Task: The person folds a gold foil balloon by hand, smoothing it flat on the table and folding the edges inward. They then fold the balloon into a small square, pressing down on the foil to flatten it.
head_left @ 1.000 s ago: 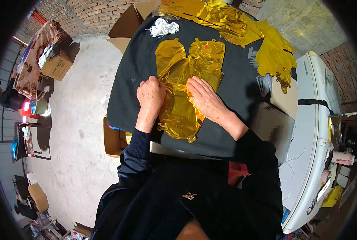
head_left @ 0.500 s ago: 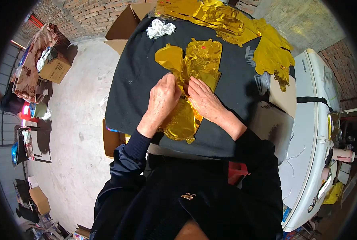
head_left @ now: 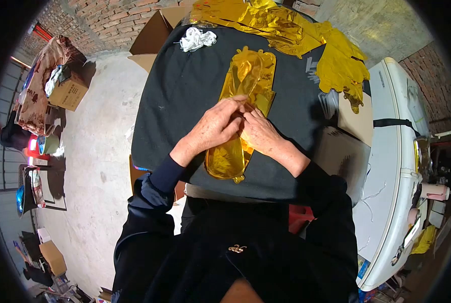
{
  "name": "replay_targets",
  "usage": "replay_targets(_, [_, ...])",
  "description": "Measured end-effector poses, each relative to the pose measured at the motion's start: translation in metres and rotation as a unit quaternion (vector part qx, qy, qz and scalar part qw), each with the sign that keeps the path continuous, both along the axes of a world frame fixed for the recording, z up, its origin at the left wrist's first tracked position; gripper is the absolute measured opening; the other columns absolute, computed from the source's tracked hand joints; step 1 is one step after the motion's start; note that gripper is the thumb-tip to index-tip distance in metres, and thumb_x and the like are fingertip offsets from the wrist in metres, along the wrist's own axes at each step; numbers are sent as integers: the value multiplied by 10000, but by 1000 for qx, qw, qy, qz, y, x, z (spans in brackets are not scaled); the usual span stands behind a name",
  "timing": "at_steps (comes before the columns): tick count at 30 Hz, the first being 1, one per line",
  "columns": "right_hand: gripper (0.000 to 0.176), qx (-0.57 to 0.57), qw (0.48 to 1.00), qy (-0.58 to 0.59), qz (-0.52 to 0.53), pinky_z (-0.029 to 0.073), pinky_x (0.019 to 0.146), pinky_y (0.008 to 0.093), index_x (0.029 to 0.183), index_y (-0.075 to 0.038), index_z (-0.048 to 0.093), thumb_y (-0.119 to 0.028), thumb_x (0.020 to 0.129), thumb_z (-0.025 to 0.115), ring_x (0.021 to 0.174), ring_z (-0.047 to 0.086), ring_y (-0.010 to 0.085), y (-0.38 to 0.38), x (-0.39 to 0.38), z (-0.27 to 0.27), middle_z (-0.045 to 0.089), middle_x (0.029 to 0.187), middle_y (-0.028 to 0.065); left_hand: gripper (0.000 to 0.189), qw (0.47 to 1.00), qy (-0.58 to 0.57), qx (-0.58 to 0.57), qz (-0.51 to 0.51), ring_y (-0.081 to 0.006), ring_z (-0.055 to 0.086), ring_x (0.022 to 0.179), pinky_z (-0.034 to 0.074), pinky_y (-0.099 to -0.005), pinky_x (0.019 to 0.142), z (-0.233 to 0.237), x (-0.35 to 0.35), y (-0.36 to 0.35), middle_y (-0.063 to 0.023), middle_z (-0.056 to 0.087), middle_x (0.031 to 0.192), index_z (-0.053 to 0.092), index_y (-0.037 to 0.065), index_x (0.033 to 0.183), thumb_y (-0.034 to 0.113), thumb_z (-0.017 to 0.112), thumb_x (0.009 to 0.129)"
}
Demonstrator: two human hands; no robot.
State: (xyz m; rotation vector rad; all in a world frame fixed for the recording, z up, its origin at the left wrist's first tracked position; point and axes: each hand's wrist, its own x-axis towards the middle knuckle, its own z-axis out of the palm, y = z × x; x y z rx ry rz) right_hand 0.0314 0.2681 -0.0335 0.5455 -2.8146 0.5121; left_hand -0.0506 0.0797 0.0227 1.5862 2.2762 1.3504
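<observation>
Gold foil sheets with rounded, tabbed ends lie stacked lengthwise on a black cloth-covered table. Over the middle of the stack, my left hand has its fingers bent together on the foil, close against my right hand. What its fingertips hold is too small to make out. My right hand rests on the foil from the right side; its fingertips are partly covered by my left hand. The upper part of the top sheet is folded over the foil beneath it.
A white string bundle sits at the table's upper left. More gold foil spreads along the far edge. Clear strips lie at the right near a cardboard box. A white appliance stands right; a person is far left.
My left hand has moved right, up against my right hand. The foil flap that stuck out to the upper left now lies over the stack.
</observation>
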Motion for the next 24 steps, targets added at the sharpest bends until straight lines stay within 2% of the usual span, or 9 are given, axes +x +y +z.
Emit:
replay_targets(4, [315, -6, 1000, 4, 10, 356, 1208, 506, 1214, 38, 612, -175, 983, 637, 1320, 504, 377, 0, -1, 8, 555, 1282, 206, 352, 999, -31, 22, -15, -282, 677, 1114, 579, -350, 904, 3, -12, -7, -152, 549, 1495, 552, 43, 1202, -105, 571, 883])
replay_targets(5, [306, -14, 1000, -12, 10, 359, 1203, 507, 1206, 35, 613, -175, 985, 635, 1318, 505, 377, -1, 1, 14, 557, 1282, 204, 324, 1000, -27, 8, -1, -370, 589, 1303, 540, -416, 1034, 8, -13, -9, -174, 568, 1456, 542, 41, 1149, -129, 552, 873])
replay_targets(8, [292, -28, 999, 20, 14, 391, 1168, 492, 1197, 30, 606, -166, 984, 639, 1309, 499, 381, -2, 2, 15, 549, 1282, 193, 409, 999, 26, 14, 24, -259, 656, 1164, 569, -323, 901, -8, -28, -8, -135, 543, 1498, 545, 41, 1213, -182, 550, 870])
replay_targets(9, [289, -30, 998, 43, 17, 405, 1153, 484, 1195, 29, 602, -162, 982, 642, 1306, 497, 383, -3, 2, 14, 544, 1283, 188, 369, 999, 25, 12, 16, -309, 601, 1315, 534, -362, 1022, -14, -33, -7, -144, 519, 1535, 562, 45, 1287, -107, 564, 951])
replay_targets(12, [304, -34, 999, 24, 18, 367, 1189, 509, 1211, 22, 602, -183, 989, 638, 1314, 504, 378, -1, 1, 13, 564, 1280, 192, 341, 995, 95, -18, 4, -356, 476, 1461, 440, -408, 1163, -19, -45, -2, -162, 473, 1585, 559, 59, 1382, 59, 567, 1041])
replay_targets(13, [317, -29, 999, 13, 19, 364, 1193, 505, 1227, 24, 598, -182, 990, 638, 1329, 497, 380, -1, 1, 15, 559, 1297, 196, 407, 995, 88, -52, -5, -357, 368, 1535, 304, -468, 1259, -23, -51, 0, -167, 424, 1627, 525, 76, 1477, 243, 496, 1107])
replay_targets(17, [360, -39, 999, 15, 17, 373, 1203, 483, 1309, 36, 580, -140, 999, 631, 1384, 469, 386, -3, 2, 21, 538, 1370, 204, 540, 982, 149, -114, -4, -309, 269, 1585, 163, -547, 1297, -33, -65, 9, -130, 359, 1682, 461, 147, 1579, 441, 345, 1141])
replay_targets(22, [394, -92, 995, 27, 21, 393, 1209, 464, 1359, 43, 570, -21, 974, 632, 1418, 466, 392, -5, 16, 26, 503, 1474, 211, 575, 976, 180, -122, 21, -272, 276, 1580, 118, -517, 1312, -51, -70, 14, -88, 397, 1666, 453, 191, 1588, 491, 244, 1144])
replay_targets(24, [384, -112, 992, 51, 22, 458, 1149, 447, 1294, 40, 614, 29, 914, 663, 1350, 531, 377, -7, 24, 31, 573, 1389, 187, 573, 973, 189, -127, 26, -272, 278, 1580, 120, -522, 1310, -53, -70, 14, -87, 396, 1667, 443, 192, 1594, 487, 245, 1145])
